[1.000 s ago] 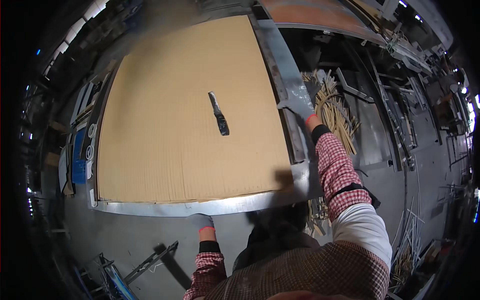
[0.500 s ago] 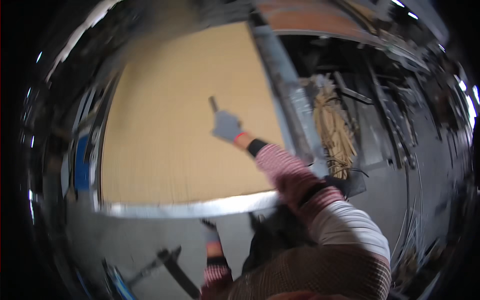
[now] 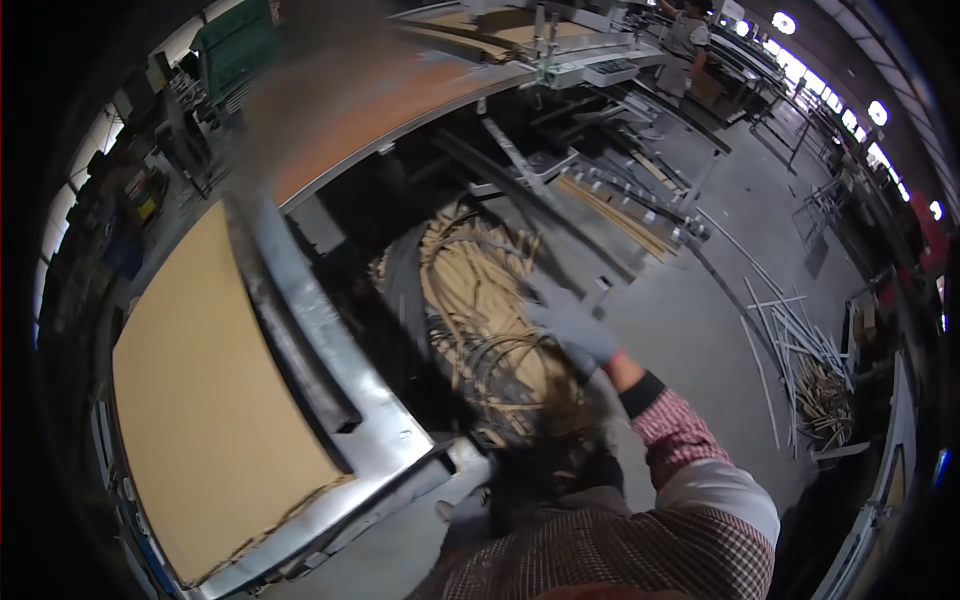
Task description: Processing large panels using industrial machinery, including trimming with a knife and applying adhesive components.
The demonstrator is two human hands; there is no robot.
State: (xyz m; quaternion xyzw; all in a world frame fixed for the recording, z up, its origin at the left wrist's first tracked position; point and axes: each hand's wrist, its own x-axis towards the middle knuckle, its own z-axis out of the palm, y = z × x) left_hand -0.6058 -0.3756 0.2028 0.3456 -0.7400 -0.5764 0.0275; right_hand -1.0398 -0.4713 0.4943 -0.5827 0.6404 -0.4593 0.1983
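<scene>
My right hand (image 3: 570, 325), in a grey glove, reaches out over a heap of tan and dark strips (image 3: 480, 300) to the right of the workbench. Its fingers are smeared by motion, and whether they hold anything does not show. A grey shape low at the bench corner looks like my gloved left hand (image 3: 465, 515), mostly hidden against my body and blurred. Left of the heap lies a large tan sheet (image 3: 210, 390) on the metal-edged workbench (image 3: 375, 420). A dark bar (image 3: 300, 375) runs along the sheet's right side.
Behind stands a table with an orange-brown top (image 3: 400, 90). Metal profiles (image 3: 610, 225) lie beyond the heap. Thin pale rods (image 3: 790, 350) are scattered on the grey floor (image 3: 690, 330) at right. A person (image 3: 685, 50) stands far off at the back.
My view has swung right. My right hand has left the tan sheet, where it held a short dark tool, and is now over the heap of strips. The workbench now appears farther left.
</scene>
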